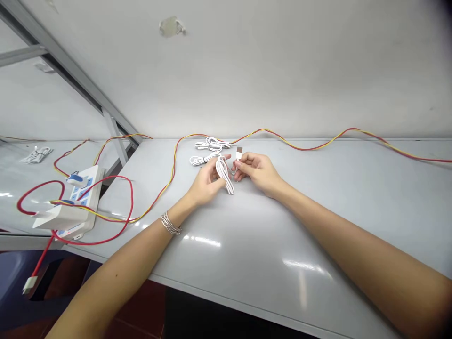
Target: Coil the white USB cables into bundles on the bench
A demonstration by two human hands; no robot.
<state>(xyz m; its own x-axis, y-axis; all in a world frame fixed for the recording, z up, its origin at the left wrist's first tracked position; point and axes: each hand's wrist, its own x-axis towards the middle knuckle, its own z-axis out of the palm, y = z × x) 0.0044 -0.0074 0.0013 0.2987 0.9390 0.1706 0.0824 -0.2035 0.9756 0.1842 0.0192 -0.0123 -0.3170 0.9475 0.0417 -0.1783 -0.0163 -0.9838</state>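
Observation:
Folded into a bundle, a white USB cable (225,175) is held between the thumb and fingers of my left hand (207,181). My right hand (256,170) pinches the same cable near its end, where the USB plug (239,153) points up with its metal tip showing. Both hands are close together above the grey table. Just behind my left hand lie white cable bundles with dark ties, one (212,145) near the wall and another (204,159) in front of it. My left fingers partly hide the nearer one.
A red and yellow twisted wire (307,149) runs along the wall and down to a white power strip (92,195) at left, with plugs and a white adapter (61,217). A red cable (131,197) loops there. Another white cable bundle (37,154) lies far left. The table's front edge (226,301) is near me.

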